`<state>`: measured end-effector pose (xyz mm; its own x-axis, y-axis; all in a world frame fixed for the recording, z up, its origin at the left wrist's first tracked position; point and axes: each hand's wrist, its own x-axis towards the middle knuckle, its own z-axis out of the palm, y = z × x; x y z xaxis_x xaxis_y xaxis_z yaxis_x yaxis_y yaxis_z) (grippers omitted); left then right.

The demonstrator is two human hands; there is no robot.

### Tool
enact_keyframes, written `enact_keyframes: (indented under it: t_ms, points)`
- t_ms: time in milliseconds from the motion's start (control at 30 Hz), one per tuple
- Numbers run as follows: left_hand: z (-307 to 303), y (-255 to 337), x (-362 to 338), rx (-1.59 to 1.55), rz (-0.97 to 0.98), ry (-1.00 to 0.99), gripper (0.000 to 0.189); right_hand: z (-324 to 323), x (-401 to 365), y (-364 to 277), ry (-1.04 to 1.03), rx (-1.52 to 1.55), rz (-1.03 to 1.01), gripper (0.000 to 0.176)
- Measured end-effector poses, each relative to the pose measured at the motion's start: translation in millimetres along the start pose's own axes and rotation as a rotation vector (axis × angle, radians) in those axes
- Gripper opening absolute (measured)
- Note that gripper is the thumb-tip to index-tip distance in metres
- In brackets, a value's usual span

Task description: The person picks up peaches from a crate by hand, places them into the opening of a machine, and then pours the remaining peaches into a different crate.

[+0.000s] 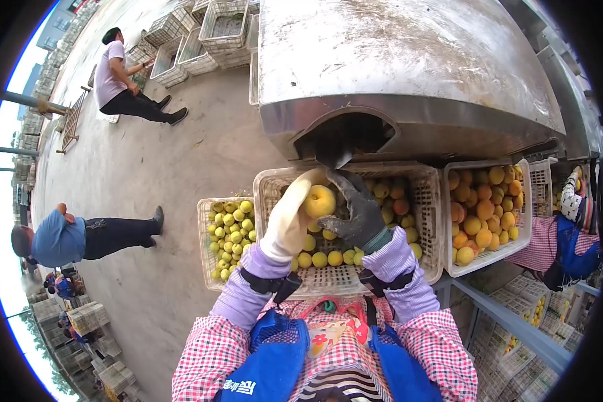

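Observation:
A yellow peach (319, 202) is held up over a white plastic crate (342, 289) in front of me. My left hand (293, 218), in a cream glove, closes around its left side. From the right, my right hand (360, 213), in a dark glove, curls toward the same fruit, with thumb and fingertips at its edge. Beneath both hands, yellow and reddish peaches (320, 259) lie in the crate, partly hidden by the gloves. A metal machine (415, 60) stands just beyond, its chute (335, 155) reaching over the crate's far rim.
On the left sits a crate of small green-yellow fruit (231, 231); another crate (487, 214) on the right holds orange-yellow peaches. A blue metal rail (509, 328) runs at lower right. One person (576, 234) is at far right, two others (124, 77) on the left floor.

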<state>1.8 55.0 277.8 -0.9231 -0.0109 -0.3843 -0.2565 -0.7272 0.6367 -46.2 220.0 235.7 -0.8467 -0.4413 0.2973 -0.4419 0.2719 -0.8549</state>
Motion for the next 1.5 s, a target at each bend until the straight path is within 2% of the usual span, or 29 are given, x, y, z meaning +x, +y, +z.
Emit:
enact_keyframes:
  t_ms: [33, 100, 167, 233, 367, 433, 467, 533, 567, 600, 633, 667, 733, 767, 800, 867, 900, 967, 1033, 1133, 1167, 1267, 1300, 1333, 1400, 1433, 1467, 1500]
  points:
    - [-8.0, -1.1, 3.0, 0.346, 0.171, -0.126, 0.041, -1.6, 1.3, 1.4, -0.028, 0.003, -0.003, 0.081]
    - [-28.2, -15.0, 21.1, 0.738, 0.515, -0.163, 0.047, 0.4, 2.5, 1.2, 0.034, -0.159, -0.096, 0.074]
    - [-38.4, -22.1, 26.2, 0.676, 0.523, -0.057, 0.055, 4.6, 10.7, 4.2, 0.15, -0.325, -0.191, 0.069]
    - [-20.0, -13.8, 10.1, 0.16, 0.17, 0.164, 0.063, 11.5, 26.0, 15.0, 0.328, -0.493, -0.265, 0.067]
    - [-87.3, -46.6, -10.2, 0.181, -0.015, 0.316, 0.069, 32.3, 73.2, 46.7, 0.213, -0.403, 0.184, 0.065]
    - [-122.9, -73.3, -8.4, 0.256, -0.096, 0.411, 0.069, 34.8, 97.7, 58.1, 0.184, -0.386, 0.189, 0.064]
    - [-138.7, -86.7, -6.6, 0.305, -0.123, 0.448, 0.071, 32.3, 105.7, 57.9, 0.226, -0.403, 0.109, 0.063]
    - [-175.1, -109.2, 20.1, 0.659, -0.24, 0.444, 0.07, 20.8, 107.2, 45.0, 0.369, -0.469, -0.139, 0.062]
    - [-196.5, -131.0, 37.7, 0.94, -0.234, 0.5, 0.069, 17.4, 92.4, 39.9, 0.408, -0.471, -0.223, 0.062]
    - [-218.0, -152.9, 55.4, 1.22, -0.247, 0.57, 0.068, 14.7, 69.7, 39.7, 0.407, -0.451, -0.267, 0.061]
    - [-236.7, -173.3, 68.0, 1.393, -0.31, 0.583, 0.07, 21.1, 43.8, 48.1, 0.379, -0.425, -0.236, 0.048]
    - [-248.3, -189.7, 75.4, 1.564, -0.375, 0.593, 0.071, 38.3, 8.6, 78.1, 0.17, -0.322, -0.028, 0.039]
    - [-236.9, -206.1, 79.9, 1.464, -0.408, 0.651, 0.076, 72.1, -60.9, 136.7, -0.236, -0.233, 0.445, 0.023]
    - [-228.4, -209.6, 81.3, 1.418, -0.425, 0.679, 0.079, 82.6, -86.2, 148.1, -0.355, -0.427, 0.414, 0.024]
    - [-219.9, -209.9, 79.6, 1.546, -0.446, 0.597, 0.081, 100.7, -129.4, 169.7, -0.431, -0.539, 0.453, 0.028]
    - [-207.1, -207.0, 80.3, 1.796, -0.475, 0.422, 0.086, 122.2, -159.5, 195.4, -0.738, -0.651, 0.582, 0.033]
    - [-210.1, -210.5, 83.3, 1.999, -0.427, 0.259, 0.082, 133.1, -157.3, 202.3, -0.969, -0.645, 0.672, 0.035]
    - [-216.6, -218.2, 87.8, 2.113, -0.39, 0.011, 0.078, 140.2, -142.1, 203.7, -1.46, -0.668, 0.583, 0.044]
    - [-207.9, -208.0, 87.5, 2.165, -0.417, -0.178, 0.071, 137.9, -150.0, 205.9, -1.293, -0.635, 0.627, 0.048]
    - [-221.7, -205.8, 81.3, 2.256, -0.258, -0.431, 0.072, 107.6, -150.5, 210.5, -1.064, -0.522, 0.65, 0.057]
    - [-219.0, -205.1, 85.1, 2.247, -0.305, -0.461, 0.075, 95.5, -146.4, 212.6, -0.972, -0.45, 0.67, 0.06]
    - [-204.1, -201.9, 103.0, 2.118, -0.593, -0.305, 0.078, 58.0, -137.2, 199.3, -0.571, -0.161, 0.753, 0.071]
    - [-196.0, -194.4, 95.6, 2.038, -0.482, -0.143, 0.075, 46.7, -134.0, 187.3, -0.442, -0.048, 0.752, 0.075]
    - [-192.1, -198.4, 94.1, 1.878, -0.412, 0.098, 0.068, 39.0, -129.8, 169.8, -0.315, 0.064, 0.728, 0.078]
    - [-188.0, -205.5, 84.7, 1.515, -0.281, 0.542, 0.059, 30.0, -119.0, 129.3, -0.107, 0.346, 0.625, 0.068]
    - [-149.1, -177.4, 72.3, 0.684, -0.373, 0.528, 0.052, 27.2, -108.5, 110.5, -0.043, 0.355, 0.536, 0.066]
    - [-146.2, -170.5, 61.4, 0.597, -0.219, 0.501, 0.063, 24.4, -98.1, 91.5, 0.019, 0.359, 0.446, 0.064]
    - [-120.2, -136.2, 46.3, 0.23, -0.327, 0.383, 0.049, 20.1, -85.7, 73.3, 0.048, 0.222, 0.34, 0.064]
